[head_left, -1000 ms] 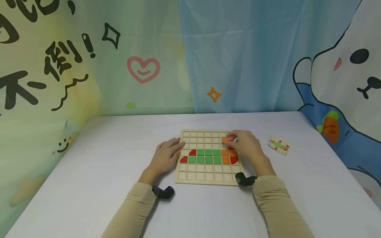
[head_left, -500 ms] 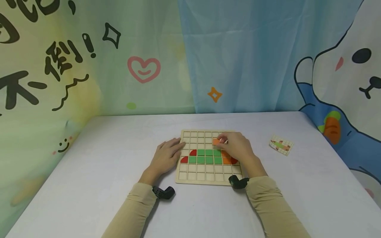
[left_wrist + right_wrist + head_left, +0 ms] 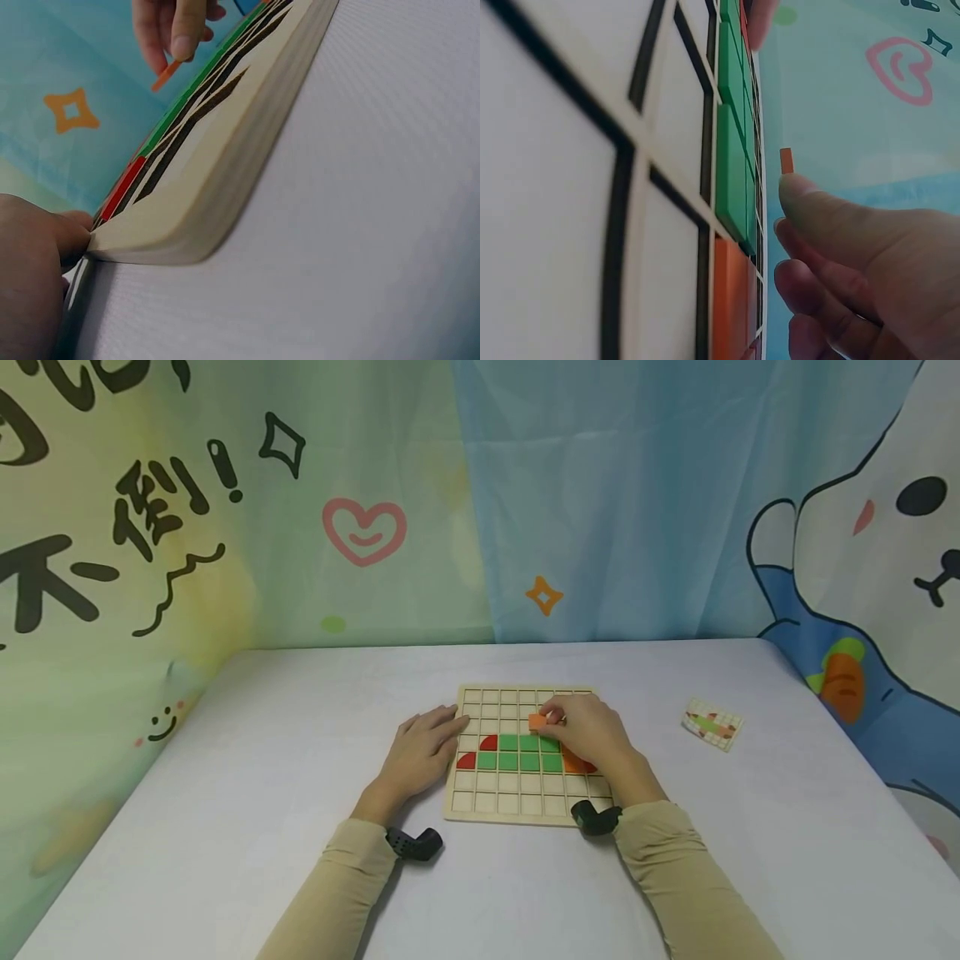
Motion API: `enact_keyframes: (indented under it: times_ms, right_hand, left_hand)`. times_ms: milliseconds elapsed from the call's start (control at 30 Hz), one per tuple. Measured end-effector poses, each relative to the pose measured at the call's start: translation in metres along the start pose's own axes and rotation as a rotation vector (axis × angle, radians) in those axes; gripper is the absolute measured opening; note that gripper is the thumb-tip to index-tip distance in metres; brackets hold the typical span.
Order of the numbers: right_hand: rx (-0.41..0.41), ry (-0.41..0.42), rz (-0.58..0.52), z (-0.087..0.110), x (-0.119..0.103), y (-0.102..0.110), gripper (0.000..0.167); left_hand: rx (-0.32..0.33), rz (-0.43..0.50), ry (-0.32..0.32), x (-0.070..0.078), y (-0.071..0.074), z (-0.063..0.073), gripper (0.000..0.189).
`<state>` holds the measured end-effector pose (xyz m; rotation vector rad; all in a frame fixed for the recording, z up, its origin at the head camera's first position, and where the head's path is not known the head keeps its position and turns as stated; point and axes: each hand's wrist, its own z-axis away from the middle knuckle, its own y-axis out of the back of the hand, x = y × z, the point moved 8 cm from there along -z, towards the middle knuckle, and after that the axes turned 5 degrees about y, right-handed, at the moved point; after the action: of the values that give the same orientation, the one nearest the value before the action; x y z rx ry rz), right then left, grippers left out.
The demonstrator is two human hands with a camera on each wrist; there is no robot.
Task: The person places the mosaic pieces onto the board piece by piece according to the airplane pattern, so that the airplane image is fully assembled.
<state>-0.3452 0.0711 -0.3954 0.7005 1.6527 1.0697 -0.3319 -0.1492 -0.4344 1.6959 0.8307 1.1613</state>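
Note:
A wooden grid board (image 3: pixel 498 807) lies on the table, with two rows of green tiles (image 3: pixel 529 762), red quarter-round tiles (image 3: pixel 466 761) at the left end and orange tiles (image 3: pixel 573 763) at the right. My right hand (image 3: pixel 592 727) pinches an orange square tile (image 3: pixel 537 722) between thumb and fingers, above the board just behind the green rows. In the right wrist view, that tile (image 3: pixel 786 160) sticks out past the thumb tip. My left hand (image 3: pixel 422 752) rests at the board's left edge, fingers extended, fingertips on the rim. It hides part of that edge.
A small pattern card (image 3: pixel 712 725) showing a coloured grid lies right of the board. The white table (image 3: pixel 300 760) ends at a printed curtain (image 3: pixel 600 510) behind. Black wrist cameras sit near both cuffs, the right one (image 3: pixel 596 818) over the board's front right corner.
My right hand has moved left across the board with the orange tile, from above the orange tiles to behind the green rows. My left hand keeps its place at the board's edge.

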Motion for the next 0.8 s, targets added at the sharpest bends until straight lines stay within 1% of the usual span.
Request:
enact_keyframes:
  times_ms: [200,300,600,800]
  right_hand:
    - [-0.027,-0.006,0.006,-0.0018,-0.0013,-0.004,0.03]
    - [-0.036,0.007,0.006,-0.0027,-0.0026,-0.006,0.03]
    - [-0.04,0.022,0.004,-0.0057,-0.0037,-0.0085,0.027]
    - [-0.049,0.013,0.007,-0.007,-0.0036,-0.0099,0.026]
  left_hand:
    - [-0.005,-0.005,0.002,-0.0003,-0.0001,0.0002,0.042]
    - [-0.007,-0.008,0.004,-0.0008,-0.0006,0.0001,0.042]
    - [-0.007,-0.009,0.006,-0.0007,0.0,0.0,0.042]
    - [-0.006,-0.004,0.003,0.0009,0.001,0.0002,0.042]
